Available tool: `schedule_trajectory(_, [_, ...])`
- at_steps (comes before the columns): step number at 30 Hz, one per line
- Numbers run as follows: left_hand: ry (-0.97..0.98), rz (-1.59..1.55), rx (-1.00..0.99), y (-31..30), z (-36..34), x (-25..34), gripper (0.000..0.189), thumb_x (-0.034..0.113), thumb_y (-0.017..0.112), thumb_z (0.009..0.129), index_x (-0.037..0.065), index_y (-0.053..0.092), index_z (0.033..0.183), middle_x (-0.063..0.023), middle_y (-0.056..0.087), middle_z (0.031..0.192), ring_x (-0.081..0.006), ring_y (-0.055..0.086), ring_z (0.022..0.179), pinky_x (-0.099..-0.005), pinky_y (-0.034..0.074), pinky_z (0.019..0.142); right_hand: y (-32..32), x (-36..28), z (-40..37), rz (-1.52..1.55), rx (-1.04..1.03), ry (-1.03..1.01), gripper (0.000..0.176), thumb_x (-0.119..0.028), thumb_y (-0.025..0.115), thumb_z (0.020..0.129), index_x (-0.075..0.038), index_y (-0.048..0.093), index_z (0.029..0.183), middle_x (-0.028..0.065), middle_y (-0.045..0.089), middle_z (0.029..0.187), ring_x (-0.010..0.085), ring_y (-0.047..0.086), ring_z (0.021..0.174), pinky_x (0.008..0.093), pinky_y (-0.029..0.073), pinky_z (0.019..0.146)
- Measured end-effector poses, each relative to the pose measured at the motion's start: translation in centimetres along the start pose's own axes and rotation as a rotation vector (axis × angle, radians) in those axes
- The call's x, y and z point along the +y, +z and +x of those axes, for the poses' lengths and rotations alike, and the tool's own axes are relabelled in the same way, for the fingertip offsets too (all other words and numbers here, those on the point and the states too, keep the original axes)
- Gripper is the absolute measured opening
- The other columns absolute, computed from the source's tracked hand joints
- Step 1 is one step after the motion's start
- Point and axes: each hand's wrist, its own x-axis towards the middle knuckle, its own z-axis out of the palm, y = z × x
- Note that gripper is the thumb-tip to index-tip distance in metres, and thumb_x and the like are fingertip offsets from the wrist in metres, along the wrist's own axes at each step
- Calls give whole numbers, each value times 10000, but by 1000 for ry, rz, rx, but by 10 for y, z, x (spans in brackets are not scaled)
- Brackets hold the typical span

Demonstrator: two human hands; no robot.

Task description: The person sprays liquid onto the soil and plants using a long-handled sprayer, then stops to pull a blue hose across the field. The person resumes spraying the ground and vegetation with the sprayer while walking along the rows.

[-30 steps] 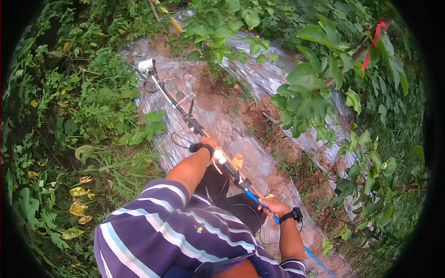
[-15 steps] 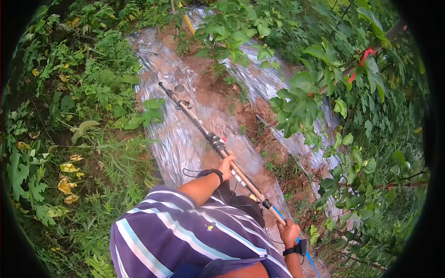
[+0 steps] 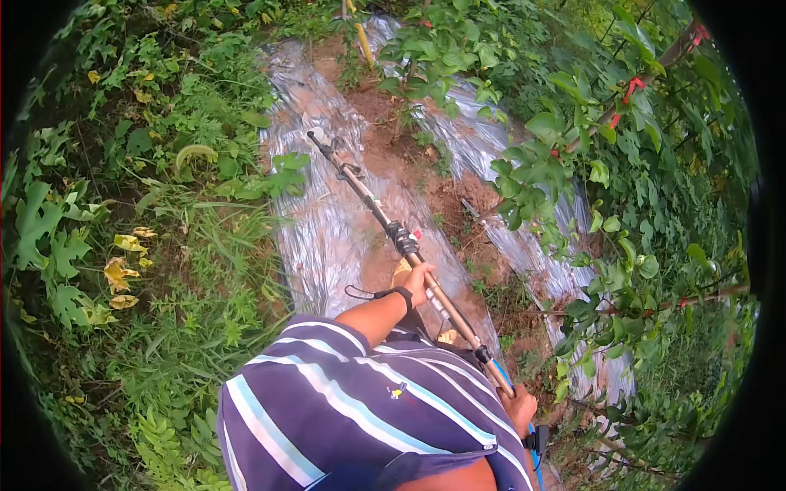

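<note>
A long jointed spray wand (image 3: 370, 202) slants across the middle of the view, its dark tip at the upper left. My left hand (image 3: 419, 282) is wrapped round its shaft just behind a black clamp (image 3: 402, 238). Lower down, my right hand (image 3: 520, 407) grips the rear end, where a blue hose (image 3: 538, 475) runs along and off downward. Both hands are closed; the palms are hidden. A dark cord loops beside my left wrist. The tip hangs over silvery plastic sheeting (image 3: 315, 237) on the ground, touching no plant that I can make out.
Leafy branches with red ties (image 3: 632, 88) reach in from the right. A young tree (image 3: 446, 53) stands in the bare soil strip (image 3: 385, 147) ahead, near a yellow post (image 3: 363, 42). Dense weeds (image 3: 205, 270) with some yellow leaves cover the left side.
The view has shifted, so the ground and plants appear further right. Hands and wand also sit a little further right in view. Both grips on the shaft look the same.
</note>
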Motion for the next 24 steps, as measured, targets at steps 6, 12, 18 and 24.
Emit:
schedule_trajectory(6, [-9,11,6,-14,-4,-10,273,138,680,749,159,506,958,-40,454,855,-240,494,781,-466,490,638,0,5,-9,-25,20,-25,360,-362,784,706,-42,619,683,229,581,591,444,593,589,511,462,544])
schedule_trajectory(12, [14,33,58,-18,-10,-21,287,196,684,760,81,496,944,-92,513,749,-265,559,652,-436,521,589,-7,6,-12,-41,21,-34,350,-361,793,687,-50,631,687,215,594,594,429,603,588,505,476,559])
schedule_trajectory(18, [-57,22,69,-33,-2,-25,310,206,697,750,84,491,947,-81,501,762,-249,543,671,-429,514,597,-9,2,-14,-29,2,-7,350,-365,799,674,-50,648,703,209,592,591,423,604,587,484,483,569])
schedule_trajectory(24, [-81,3,66,-49,4,-24,334,209,703,746,85,478,959,-73,467,812,-249,527,707,-436,515,620,-8,-2,-12,-51,-29,-14,346,-360,792,673,-50,640,686,211,593,596,426,606,596,488,481,566])
